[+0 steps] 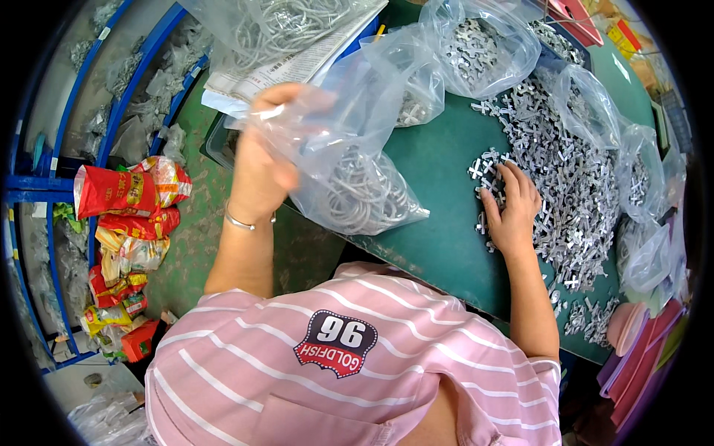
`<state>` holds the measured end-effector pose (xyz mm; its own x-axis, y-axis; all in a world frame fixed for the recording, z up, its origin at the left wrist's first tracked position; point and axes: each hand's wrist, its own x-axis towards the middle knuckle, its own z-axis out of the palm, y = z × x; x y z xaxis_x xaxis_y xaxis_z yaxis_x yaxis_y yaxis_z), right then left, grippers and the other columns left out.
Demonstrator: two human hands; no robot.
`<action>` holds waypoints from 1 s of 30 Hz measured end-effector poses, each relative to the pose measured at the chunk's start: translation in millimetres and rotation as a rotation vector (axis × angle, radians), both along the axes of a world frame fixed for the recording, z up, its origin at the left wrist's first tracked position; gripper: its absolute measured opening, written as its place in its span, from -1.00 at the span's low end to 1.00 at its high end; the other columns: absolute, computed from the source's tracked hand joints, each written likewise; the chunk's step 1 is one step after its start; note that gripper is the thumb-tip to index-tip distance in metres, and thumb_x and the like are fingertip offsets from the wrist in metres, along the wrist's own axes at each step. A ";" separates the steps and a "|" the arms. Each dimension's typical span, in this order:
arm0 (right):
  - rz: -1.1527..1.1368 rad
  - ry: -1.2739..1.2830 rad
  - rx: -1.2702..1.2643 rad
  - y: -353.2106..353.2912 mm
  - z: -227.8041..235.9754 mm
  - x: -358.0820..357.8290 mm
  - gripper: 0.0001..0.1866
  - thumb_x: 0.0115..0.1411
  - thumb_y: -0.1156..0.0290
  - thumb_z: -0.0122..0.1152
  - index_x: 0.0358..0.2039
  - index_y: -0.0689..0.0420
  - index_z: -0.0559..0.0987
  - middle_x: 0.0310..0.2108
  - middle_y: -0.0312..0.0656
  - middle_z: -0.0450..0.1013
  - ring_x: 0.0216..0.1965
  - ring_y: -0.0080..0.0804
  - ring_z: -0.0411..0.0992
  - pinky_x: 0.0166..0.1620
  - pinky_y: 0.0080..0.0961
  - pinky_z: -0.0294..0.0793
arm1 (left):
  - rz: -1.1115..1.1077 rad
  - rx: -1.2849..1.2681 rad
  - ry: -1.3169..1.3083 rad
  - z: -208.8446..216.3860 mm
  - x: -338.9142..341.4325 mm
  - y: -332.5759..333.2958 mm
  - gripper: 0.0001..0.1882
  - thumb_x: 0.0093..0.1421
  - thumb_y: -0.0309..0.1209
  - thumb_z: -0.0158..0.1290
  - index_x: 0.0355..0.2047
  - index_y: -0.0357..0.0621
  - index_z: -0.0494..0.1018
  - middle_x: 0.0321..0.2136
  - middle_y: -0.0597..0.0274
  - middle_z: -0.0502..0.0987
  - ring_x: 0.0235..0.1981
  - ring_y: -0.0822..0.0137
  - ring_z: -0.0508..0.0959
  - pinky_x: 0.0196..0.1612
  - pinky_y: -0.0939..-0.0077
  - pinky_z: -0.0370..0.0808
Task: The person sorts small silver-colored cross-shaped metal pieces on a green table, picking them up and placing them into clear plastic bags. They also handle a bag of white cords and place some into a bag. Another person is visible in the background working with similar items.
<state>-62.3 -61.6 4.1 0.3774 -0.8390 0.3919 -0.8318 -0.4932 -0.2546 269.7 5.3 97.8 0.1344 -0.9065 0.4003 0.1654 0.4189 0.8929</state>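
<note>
My left hand (262,167) is raised at the table's near left edge, its fingers closed at the upper part of a clear plastic bag (346,100). Plastic partly covers those fingers, and motion blurs them. In the bottom of the bag lie several grey, ring-like loops (362,192). On the green table (431,167), my right hand (515,210) rests palm down at the left edge of a big heap of small silvery cross-shaped pieces (561,189). Its thumb and fingers are apart, with the fingertips touching a small cluster of pieces (487,167).
Clear bags of metal pieces (472,52) stand at the table's back, with more plastic bags (643,245) along its right side. A bag of grey loops (286,30) lies on printed paper (256,85). Blue shelving (111,111) and red packets (123,192) are at left.
</note>
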 end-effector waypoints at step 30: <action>0.505 -1.078 0.696 -22.1 127.3 115.2 -0.69 0.28 0.24 0.07 -0.26 0.29 0.50 -0.33 -0.20 0.47 -0.34 -0.46 0.45 -0.23 -0.43 0.53 | 1.172 -0.016 -0.534 230.4 152.8 -183.1 -0.64 0.07 -0.17 0.15 -0.34 -0.26 0.48 -0.28 0.03 0.53 -0.19 0.15 0.53 -0.09 0.32 0.42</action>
